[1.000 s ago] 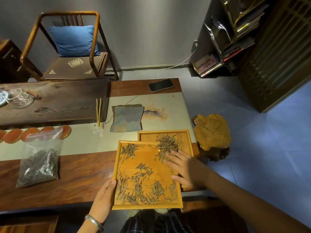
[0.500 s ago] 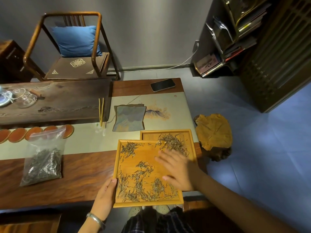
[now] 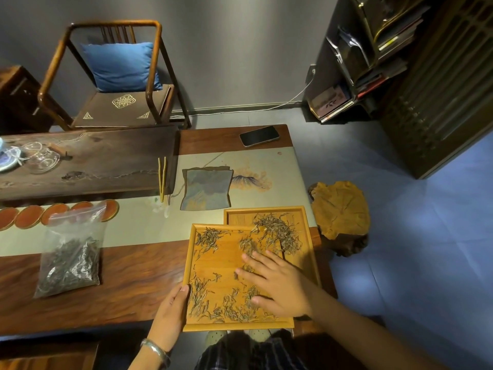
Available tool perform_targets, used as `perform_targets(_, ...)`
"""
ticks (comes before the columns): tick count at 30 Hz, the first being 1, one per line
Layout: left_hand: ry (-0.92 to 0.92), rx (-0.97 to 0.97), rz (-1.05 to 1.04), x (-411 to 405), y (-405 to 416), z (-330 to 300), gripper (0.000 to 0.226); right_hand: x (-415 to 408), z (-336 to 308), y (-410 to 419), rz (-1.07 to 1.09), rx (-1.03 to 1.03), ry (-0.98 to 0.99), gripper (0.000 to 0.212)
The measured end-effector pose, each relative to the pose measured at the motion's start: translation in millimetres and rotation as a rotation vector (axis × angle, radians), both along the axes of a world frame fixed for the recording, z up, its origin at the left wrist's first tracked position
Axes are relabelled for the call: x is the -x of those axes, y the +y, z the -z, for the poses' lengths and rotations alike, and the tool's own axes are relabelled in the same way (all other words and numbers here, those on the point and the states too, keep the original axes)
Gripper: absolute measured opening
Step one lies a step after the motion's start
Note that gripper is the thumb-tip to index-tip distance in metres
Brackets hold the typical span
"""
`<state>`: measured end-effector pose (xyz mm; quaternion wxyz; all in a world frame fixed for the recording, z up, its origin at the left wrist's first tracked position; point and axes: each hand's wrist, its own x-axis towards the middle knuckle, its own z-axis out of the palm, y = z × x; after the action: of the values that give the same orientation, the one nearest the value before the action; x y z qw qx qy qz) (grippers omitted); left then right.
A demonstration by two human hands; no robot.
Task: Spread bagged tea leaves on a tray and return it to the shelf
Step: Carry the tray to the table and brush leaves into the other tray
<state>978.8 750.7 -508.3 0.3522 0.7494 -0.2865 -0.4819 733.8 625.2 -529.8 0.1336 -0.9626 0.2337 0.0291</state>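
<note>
A square wooden tray (image 3: 224,255) lies at the table's near edge, overhanging it, with loose tea leaves (image 3: 208,237) scattered over it. My left hand (image 3: 173,305) grips its left rim near the front corner. My right hand (image 3: 277,284) lies flat on the tray's right half, fingers spread over the leaves. A second wooden tray (image 3: 240,217) sits partly under the first one's far right corner, carrying its own heap of leaves (image 3: 277,232). A clear zip bag of dark tea leaves (image 3: 70,259) lies on the table to the left. The shelf (image 3: 373,57) stands at the far right.
A phone (image 3: 258,135) lies at the table's far corner. A folded cloth (image 3: 205,189) and tongs (image 3: 162,180) sit on the pale runner, with several orange coasters (image 3: 29,216) at left. A tree-stump stool (image 3: 340,212) stands right of the table, and a chair (image 3: 117,76) behind.
My right hand has slid toward me and left across the near tray, pushing the middle leaves apart. My left hand has kept its grip on the rim.
</note>
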Motion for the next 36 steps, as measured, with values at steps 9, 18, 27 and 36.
perform_targets(9,-0.021,-0.017,0.007,-7.7,8.6,-0.1,0.028,13.6,-2.7,-33.1,0.189,0.055,-0.014,0.064)
perform_targets(18,-0.034,-0.022,-0.01,-3.2,9.7,-1.4,0.026,-3.4,-16.0,-32.6,0.265,0.105,-0.009,0.071)
perform_targets(27,0.069,0.007,-0.048,3.3,6.1,-3.1,0.027,-99.0,-25.7,-9.0,-0.056,-0.064,-0.009,0.072)
perform_targets(36,0.033,0.001,-0.059,-1.6,10.8,5.4,0.026,-32.3,-8.1,-32.6,-0.015,0.019,0.121,0.075)
